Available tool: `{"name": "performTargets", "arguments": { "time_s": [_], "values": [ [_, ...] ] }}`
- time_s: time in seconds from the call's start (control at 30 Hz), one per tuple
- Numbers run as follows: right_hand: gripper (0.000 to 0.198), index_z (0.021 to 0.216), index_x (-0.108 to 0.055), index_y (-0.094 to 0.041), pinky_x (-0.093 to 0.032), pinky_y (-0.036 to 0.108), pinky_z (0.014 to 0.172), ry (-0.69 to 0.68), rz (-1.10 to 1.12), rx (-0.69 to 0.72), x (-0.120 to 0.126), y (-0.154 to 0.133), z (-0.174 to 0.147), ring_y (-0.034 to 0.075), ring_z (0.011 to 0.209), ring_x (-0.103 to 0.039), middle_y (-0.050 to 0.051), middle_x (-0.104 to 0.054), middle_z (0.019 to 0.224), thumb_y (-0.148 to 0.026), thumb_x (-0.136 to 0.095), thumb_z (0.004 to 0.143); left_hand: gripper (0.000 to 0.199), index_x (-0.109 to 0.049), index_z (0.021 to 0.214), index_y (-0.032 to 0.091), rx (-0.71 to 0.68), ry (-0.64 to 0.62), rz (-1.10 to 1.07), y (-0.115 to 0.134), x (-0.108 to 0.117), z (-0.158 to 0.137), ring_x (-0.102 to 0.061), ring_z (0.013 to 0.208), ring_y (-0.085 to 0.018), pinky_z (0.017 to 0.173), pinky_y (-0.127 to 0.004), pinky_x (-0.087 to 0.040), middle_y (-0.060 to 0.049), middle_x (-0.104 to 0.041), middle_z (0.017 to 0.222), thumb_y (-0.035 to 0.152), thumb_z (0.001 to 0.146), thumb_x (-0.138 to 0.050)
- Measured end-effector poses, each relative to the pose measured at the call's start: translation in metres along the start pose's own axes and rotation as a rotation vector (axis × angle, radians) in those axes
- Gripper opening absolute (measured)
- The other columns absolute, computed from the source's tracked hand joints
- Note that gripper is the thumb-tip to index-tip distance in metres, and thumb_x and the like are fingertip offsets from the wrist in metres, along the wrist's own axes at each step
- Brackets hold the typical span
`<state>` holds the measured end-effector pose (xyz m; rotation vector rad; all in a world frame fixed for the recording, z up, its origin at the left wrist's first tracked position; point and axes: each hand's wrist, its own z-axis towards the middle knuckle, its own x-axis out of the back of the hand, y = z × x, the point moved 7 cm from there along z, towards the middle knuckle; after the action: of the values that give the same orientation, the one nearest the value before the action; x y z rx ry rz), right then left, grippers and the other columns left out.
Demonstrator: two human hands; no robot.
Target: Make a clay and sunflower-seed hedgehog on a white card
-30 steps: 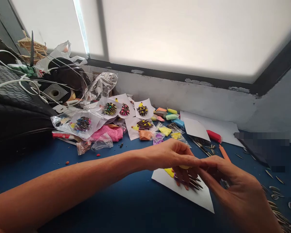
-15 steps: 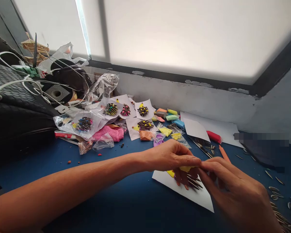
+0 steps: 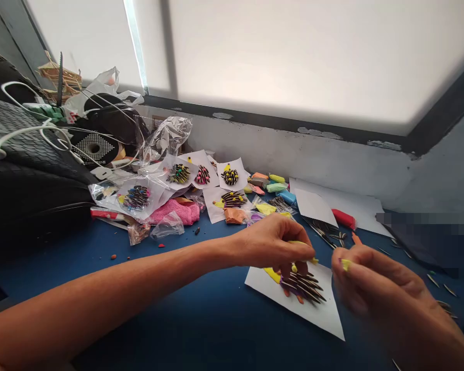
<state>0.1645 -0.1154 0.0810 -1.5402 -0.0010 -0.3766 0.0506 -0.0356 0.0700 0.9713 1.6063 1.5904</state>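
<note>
My left hand [image 3: 274, 242] is closed around a lump of yellow modelling clay, mostly hidden by the fingers. It hovers over a white paper sheet [image 3: 325, 322] bearing a hedgehog figure [image 3: 303, 286] with a yellow face, purple body, orange feet and sunflower-seed spines. A small yellow ball [image 3: 294, 268] shows among the spines. To the right of the sheet, my right hand [image 3: 379, 283] pinches a small bit of yellow clay [image 3: 345, 264] between thumb and forefinger. The two hands are apart.
Several finished seed hedgehogs [image 3: 232, 198] lie on papers at the back, beside wrapped coloured clay [image 3: 288, 198] and a pink cloth [image 3: 174, 210]. Scissors [image 3: 320, 233] and a red clay pack [image 3: 343, 219] are beyond my hands. Loose seeds [image 3: 433, 280] lie right; a black bag [image 3: 31, 196] stands left.
My hands, touching at the yellow clay before, have separated. The right hand has pulled away to the right with a small bit of clay, uncovering more of the hedgehog.
</note>
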Motion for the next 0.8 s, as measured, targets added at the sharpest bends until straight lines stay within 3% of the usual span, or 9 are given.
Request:
{"name": "performTargets", "arguments": {
  "time_s": [0.07, 0.13, 0.2, 0.27, 0.37, 0.47, 0.57, 0.8],
  "values": [
    [0.031, 0.062, -0.059, -0.024, -0.040, 0.021, 0.045, 0.033, 0.026, -0.024, 0.007, 0.000, 0.002, 0.010, 0.048, -0.040, -0.003, -0.046, 0.052, -0.049, -0.070, 0.076, 0.006, -0.061, 0.083, 0.014, -0.005, -0.014, -0.021, 0.001, 0.002, 0.000, -0.052, 0.049, -0.004, 0.051, -0.020, -0.043, -0.002, -0.069, 0.082, 0.016, 0.085, -0.055],
    [0.029, 0.072, -0.068, -0.025, -0.037, 0.019, 0.040, 0.067, -0.041, -0.014, 0.014, 0.003, 0.006, 0.010, 0.047, -0.043, -0.003, -0.050, 0.052, -0.053, -0.073, 0.072, 0.019, -0.063, 0.093, 0.015, -0.028, -0.047, -0.075, 0.002, 0.002, -0.001, -0.055, 0.052, -0.006, 0.054, -0.020, -0.044, -0.001, -0.070, 0.084, 0.011, 0.081, -0.049],
    [0.030, 0.079, -0.073, -0.025, -0.037, 0.019, 0.039, 0.068, -0.122, 0.043, 0.017, 0.005, 0.011, 0.010, 0.046, -0.046, -0.003, -0.054, 0.051, -0.053, -0.078, 0.068, 0.028, -0.066, 0.091, 0.014, -0.062, -0.049, -0.124, 0.003, 0.002, -0.002, -0.056, 0.055, -0.008, 0.056, -0.021, -0.043, 0.000, -0.066, 0.070, 0.008, 0.075, -0.044],
    [0.028, 0.081, -0.076, -0.026, -0.043, 0.019, 0.042, 0.055, -0.174, 0.116, 0.017, 0.006, 0.014, 0.011, 0.050, -0.053, -0.001, -0.062, 0.058, -0.050, -0.079, 0.067, 0.022, -0.066, 0.079, 0.012, -0.087, -0.031, -0.150, 0.003, 0.004, -0.002, -0.051, 0.052, -0.009, 0.054, -0.022, -0.040, 0.001, -0.056, 0.055, 0.011, 0.076, -0.044],
    [0.023, 0.082, -0.077, -0.029, -0.051, 0.019, 0.054, 0.058, -0.220, 0.207, 0.014, 0.003, 0.013, 0.015, 0.067, -0.066, 0.000, -0.073, 0.077, -0.047, -0.079, 0.069, 0.024, -0.067, 0.080, 0.012, -0.064, -0.076, -0.158, 0.000, 0.001, -0.004, -0.038, 0.044, -0.007, 0.048, -0.023, -0.030, 0.005, -0.044, 0.047, 0.031, 0.088, -0.053],
    [0.022, 0.082, -0.076, -0.029, -0.053, 0.020, 0.062, 0.102, -0.241, 0.268, 0.012, -0.004, 0.006, 0.016, 0.074, -0.067, -0.001, -0.072, 0.082, -0.046, -0.080, 0.069, 0.034, -0.066, 0.082, 0.013, -0.030, -0.163, -0.178, -0.003, -0.007, -0.006, -0.036, 0.044, -0.006, 0.047, -0.023, -0.027, 0.007, -0.045, 0.049, 0.047, 0.084, -0.067],
    [0.024, 0.081, -0.076, -0.029, -0.051, 0.022, 0.058, 0.146, -0.283, 0.285, 0.009, -0.009, 0.001, 0.016, 0.070, -0.063, -0.001, -0.070, 0.077, -0.050, -0.077, 0.071, 0.045, -0.064, 0.076, 0.013, 0.016, -0.160, -0.228, -0.006, -0.011, -0.006, -0.036, 0.043, -0.005, 0.044, -0.023, -0.025, 0.006, -0.047, 0.050, 0.057, 0.078, -0.072],
    [0.017, 0.088, -0.077, -0.033, -0.052, 0.025, 0.050, 0.114, -0.399, 0.449, 0.008, -0.018, -0.001, 0.018, 0.068, -0.066, 0.001, -0.072, 0.078, -0.045, -0.073, 0.077, 0.042, -0.065, 0.074, 0.014, 0.064, -0.092, -0.301, -0.010, -0.009, -0.003, -0.036, 0.044, -0.004, 0.044, -0.021, -0.023, 0.007, -0.047, 0.049, 0.052, 0.068, -0.081]
  ]
}}
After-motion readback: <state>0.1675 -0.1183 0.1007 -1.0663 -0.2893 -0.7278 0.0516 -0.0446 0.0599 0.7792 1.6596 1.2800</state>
